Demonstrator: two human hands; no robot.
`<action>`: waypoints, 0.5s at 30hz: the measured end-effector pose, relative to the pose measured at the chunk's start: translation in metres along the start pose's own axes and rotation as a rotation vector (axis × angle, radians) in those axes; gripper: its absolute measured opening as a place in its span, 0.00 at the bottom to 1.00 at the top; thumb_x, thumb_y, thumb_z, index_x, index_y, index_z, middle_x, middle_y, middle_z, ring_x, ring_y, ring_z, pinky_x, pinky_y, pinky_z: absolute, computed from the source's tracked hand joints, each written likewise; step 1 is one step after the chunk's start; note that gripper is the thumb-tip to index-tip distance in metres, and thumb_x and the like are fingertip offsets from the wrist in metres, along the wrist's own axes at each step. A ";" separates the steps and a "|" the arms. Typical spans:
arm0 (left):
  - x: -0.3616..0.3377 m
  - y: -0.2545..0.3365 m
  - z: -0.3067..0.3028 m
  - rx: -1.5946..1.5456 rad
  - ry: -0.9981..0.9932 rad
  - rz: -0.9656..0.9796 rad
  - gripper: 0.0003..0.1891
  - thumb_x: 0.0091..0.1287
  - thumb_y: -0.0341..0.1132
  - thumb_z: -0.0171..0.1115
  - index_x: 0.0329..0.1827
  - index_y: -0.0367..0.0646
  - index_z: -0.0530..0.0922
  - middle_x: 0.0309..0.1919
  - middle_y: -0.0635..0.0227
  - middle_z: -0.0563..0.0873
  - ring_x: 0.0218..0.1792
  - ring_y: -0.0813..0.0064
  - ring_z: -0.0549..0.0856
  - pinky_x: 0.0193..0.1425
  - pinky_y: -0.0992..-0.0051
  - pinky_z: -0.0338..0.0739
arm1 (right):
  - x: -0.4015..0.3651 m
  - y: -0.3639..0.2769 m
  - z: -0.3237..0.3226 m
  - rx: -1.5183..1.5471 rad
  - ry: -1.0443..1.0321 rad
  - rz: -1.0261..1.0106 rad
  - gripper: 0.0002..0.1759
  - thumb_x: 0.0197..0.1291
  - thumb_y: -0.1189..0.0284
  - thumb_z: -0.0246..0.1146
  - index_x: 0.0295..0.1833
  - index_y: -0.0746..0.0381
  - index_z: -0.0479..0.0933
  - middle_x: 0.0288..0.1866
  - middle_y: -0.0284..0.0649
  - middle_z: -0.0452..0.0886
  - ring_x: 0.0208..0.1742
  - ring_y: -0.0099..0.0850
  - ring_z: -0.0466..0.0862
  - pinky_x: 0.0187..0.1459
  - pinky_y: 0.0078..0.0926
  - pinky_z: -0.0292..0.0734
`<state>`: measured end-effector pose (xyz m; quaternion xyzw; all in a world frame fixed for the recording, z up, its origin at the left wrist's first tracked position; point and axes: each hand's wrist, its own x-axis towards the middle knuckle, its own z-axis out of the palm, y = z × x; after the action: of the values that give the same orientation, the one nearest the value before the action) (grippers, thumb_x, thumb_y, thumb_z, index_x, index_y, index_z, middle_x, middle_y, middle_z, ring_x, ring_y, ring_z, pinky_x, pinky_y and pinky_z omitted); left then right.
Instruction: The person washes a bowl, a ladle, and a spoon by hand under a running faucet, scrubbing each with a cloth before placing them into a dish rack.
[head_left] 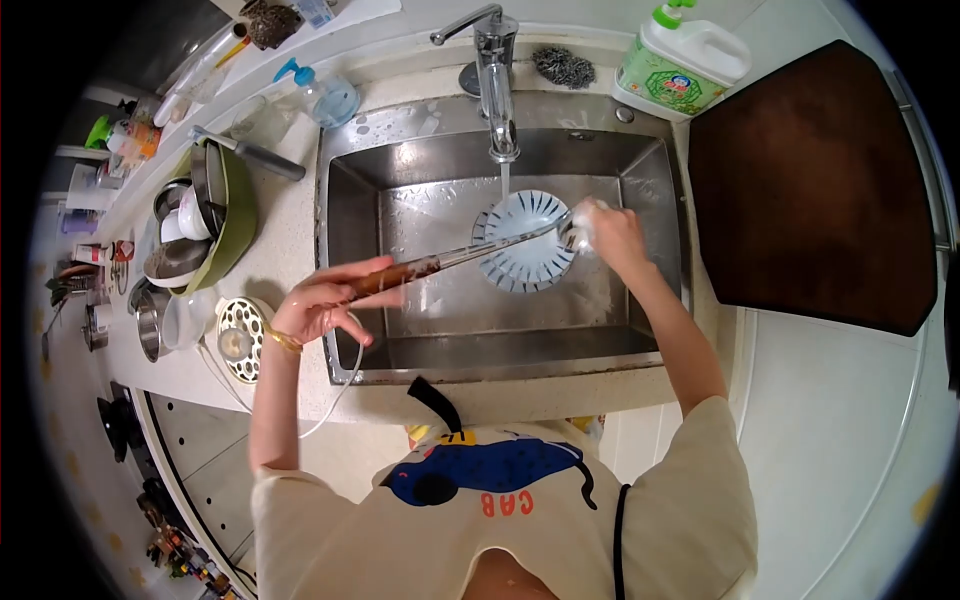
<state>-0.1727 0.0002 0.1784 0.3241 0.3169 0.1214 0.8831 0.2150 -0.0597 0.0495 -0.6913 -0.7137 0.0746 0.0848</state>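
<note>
My left hand [325, 305] grips the brown wooden handle of a long metal utensil [450, 260], which reaches across the steel sink [345, 240] to the right. My right hand [605, 232] is closed on the utensil's far end, with white foam or a sponge around it; which one I cannot tell. A thin stream of water falls from the faucet [497, 85] onto a white plate with blue radial stripes [525, 250] lying in the sink just below the utensil.
A green-and-white detergent jug [680, 60] and a steel scourer [563, 66] stand behind the sink. A dark brown board [810, 190] lies at the right. A green dish rack with bowls and a pan [205, 215] sits at the left, with a blue spray bottle [325, 92] behind.
</note>
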 end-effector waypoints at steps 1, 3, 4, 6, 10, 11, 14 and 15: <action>-0.001 -0.005 -0.005 0.036 -0.028 -0.112 0.27 0.60 0.27 0.45 0.64 0.30 0.56 0.57 0.44 0.68 0.42 0.58 0.82 0.30 0.77 0.82 | -0.001 0.000 -0.004 0.018 0.120 -0.076 0.20 0.39 0.77 0.63 0.44 0.56 0.75 0.29 0.41 0.81 0.33 0.41 0.81 0.34 0.35 0.76; 0.007 -0.018 -0.016 0.071 -0.057 -0.219 0.26 0.60 0.27 0.47 0.63 0.31 0.59 0.54 0.45 0.72 0.37 0.62 0.83 0.24 0.80 0.80 | 0.000 -0.007 -0.006 0.144 0.221 -0.101 0.18 0.41 0.78 0.62 0.43 0.56 0.76 0.31 0.42 0.81 0.34 0.40 0.81 0.36 0.33 0.76; 0.014 -0.026 -0.018 0.262 -0.070 -0.328 0.21 0.60 0.30 0.51 0.56 0.33 0.65 0.44 0.52 0.76 0.32 0.64 0.81 0.20 0.79 0.76 | 0.000 -0.010 -0.006 0.271 0.327 -0.121 0.16 0.44 0.80 0.60 0.41 0.56 0.76 0.33 0.43 0.81 0.35 0.39 0.82 0.38 0.31 0.77; 0.025 -0.045 -0.019 0.454 -0.084 -0.435 0.16 0.60 0.32 0.56 0.50 0.34 0.71 0.34 0.58 0.80 0.26 0.67 0.79 0.16 0.77 0.71 | 0.004 -0.007 -0.003 0.497 0.214 -0.001 0.17 0.45 0.79 0.60 0.44 0.58 0.75 0.35 0.43 0.81 0.37 0.36 0.82 0.39 0.29 0.77; 0.024 -0.072 0.000 1.372 0.240 0.105 0.12 0.57 0.39 0.62 0.31 0.39 0.72 0.18 0.54 0.77 0.17 0.57 0.75 0.26 0.65 0.72 | 0.002 0.023 -0.009 1.577 -0.198 0.243 0.24 0.50 0.75 0.60 0.54 0.62 0.67 0.44 0.45 0.79 0.42 0.31 0.82 0.41 0.26 0.77; 0.022 -0.079 -0.006 1.491 0.304 0.141 0.11 0.57 0.38 0.61 0.31 0.41 0.72 0.18 0.55 0.77 0.19 0.54 0.77 0.26 0.64 0.73 | 0.005 0.027 -0.007 1.574 -0.195 0.248 0.24 0.50 0.75 0.60 0.54 0.62 0.67 0.44 0.45 0.79 0.42 0.31 0.82 0.41 0.26 0.77; 0.019 -0.088 -0.005 1.697 0.368 0.140 0.08 0.56 0.36 0.60 0.32 0.46 0.71 0.19 0.58 0.80 0.25 0.55 0.81 0.28 0.62 0.74 | 0.016 0.047 0.024 1.468 -0.284 0.574 0.28 0.53 0.63 0.62 0.56 0.63 0.63 0.46 0.46 0.75 0.43 0.35 0.80 0.45 0.29 0.77; 0.020 -0.089 -0.004 1.770 0.403 0.164 0.08 0.55 0.36 0.61 0.33 0.47 0.71 0.18 0.59 0.80 0.24 0.57 0.81 0.27 0.63 0.74 | 0.021 0.058 0.054 1.370 -0.386 0.826 0.23 0.52 0.57 0.61 0.46 0.63 0.72 0.44 0.42 0.77 0.40 0.31 0.80 0.38 0.23 0.76</action>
<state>-0.1593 -0.0568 0.1090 0.8777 0.4185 -0.0496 0.2282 0.2589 -0.0359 -0.0153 -0.6683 -0.2004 0.6363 0.3293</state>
